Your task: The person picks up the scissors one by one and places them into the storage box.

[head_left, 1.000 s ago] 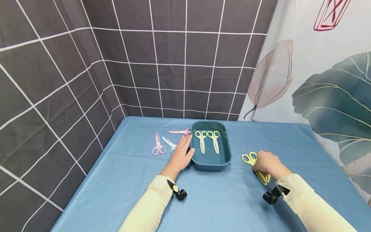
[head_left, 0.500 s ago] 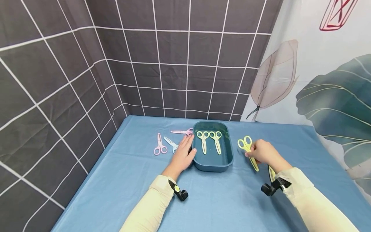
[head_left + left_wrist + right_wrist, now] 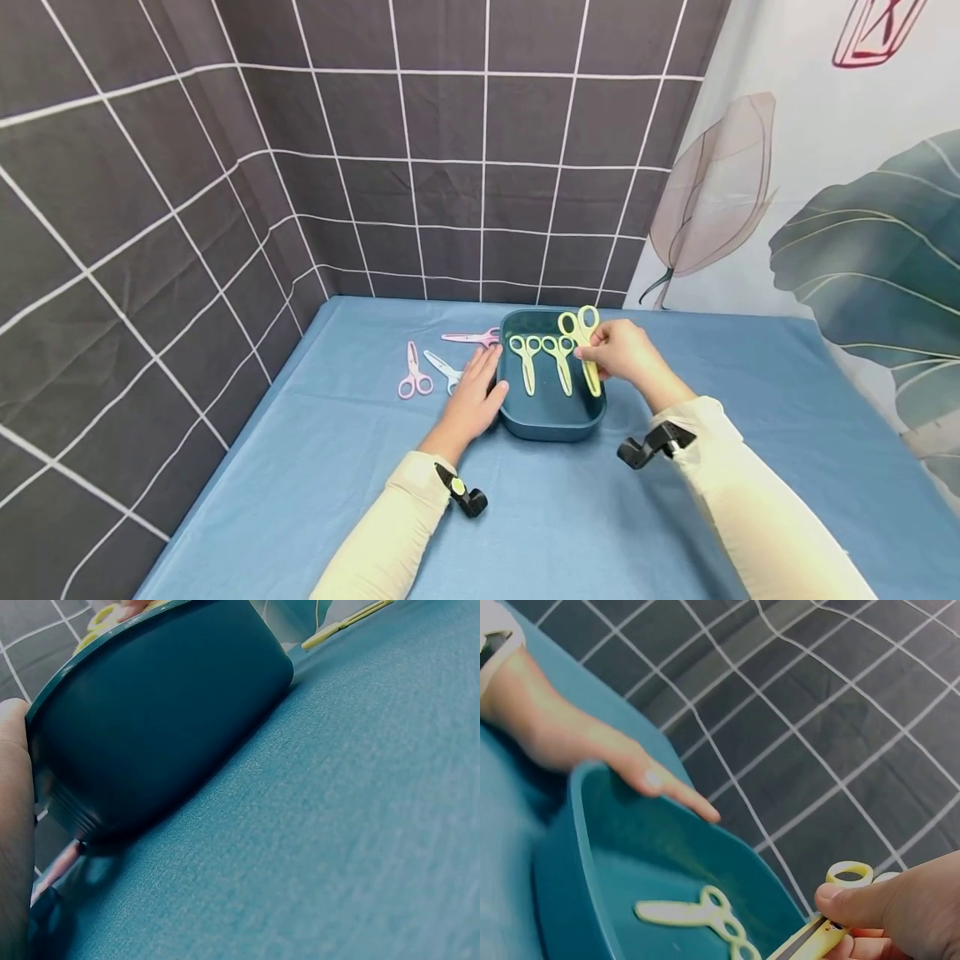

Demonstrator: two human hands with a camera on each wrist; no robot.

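My right hand [image 3: 626,354] pinches yellow scissors [image 3: 587,367] above the right side of a dark teal tray [image 3: 553,432]. Their handle loops point away from me and the blades hang down toward the tray floor. Two more pairs of yellow scissors [image 3: 528,375] lie side by side inside. My left hand [image 3: 471,392] rests with straight fingers against the tray's left rim. In the right wrist view, thumb and fingers hold the yellow scissors [image 3: 821,937] just below the loops.
Left of the tray lie pink scissors [image 3: 413,375], light blue scissors [image 3: 442,367] and another pink pair [image 3: 472,337], partly hidden by hand and tray. Another yellow pair [image 3: 345,626] lies on the blue cloth right of the tray. Grey gridded cloth [image 3: 435,192] hangs behind.
My right hand has lifted the yellow scissors off the cloth on the right and carried them left, over the tray. The left hand stays at the tray's rim.
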